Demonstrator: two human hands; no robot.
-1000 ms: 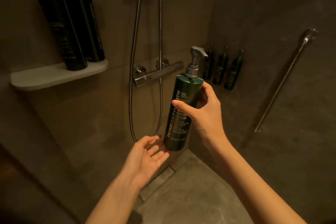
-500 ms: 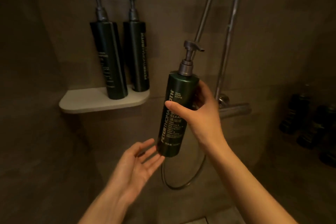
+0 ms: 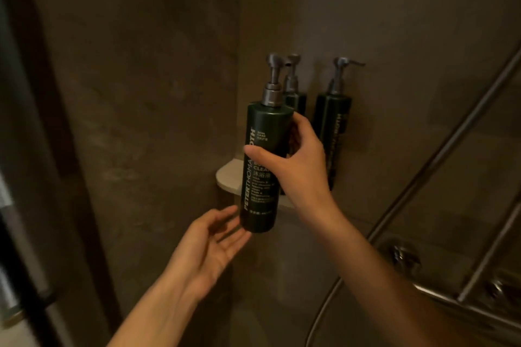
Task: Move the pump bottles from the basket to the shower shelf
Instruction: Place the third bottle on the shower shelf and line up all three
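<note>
My left hand [image 3: 210,248] sits low in the centre of the frame, palm up and fingers spread, holding nothing, its fingertips right under the base of the bottle. Just above it, my right hand [image 3: 293,163] is wrapped around the middle of one dark green pump bottle [image 3: 263,166], thumb across the white lettering on the front, fingers round the back. I'm holding that bottle upright in the air, in front of the pale corner shelf [image 3: 228,177], its base hanging lower than the shelf's edge. Behind it, up on the shelf against the wall, stand two more pump bottles: one [image 3: 293,87] mostly hidden behind the one I hold, another [image 3: 334,121] to its right, spout pointing right. That makes three bottles in all. Far right, blurred metal shower rails [image 3: 451,144] slant across the wall, and a hose [image 3: 321,310] curves down at lower right.
</note>
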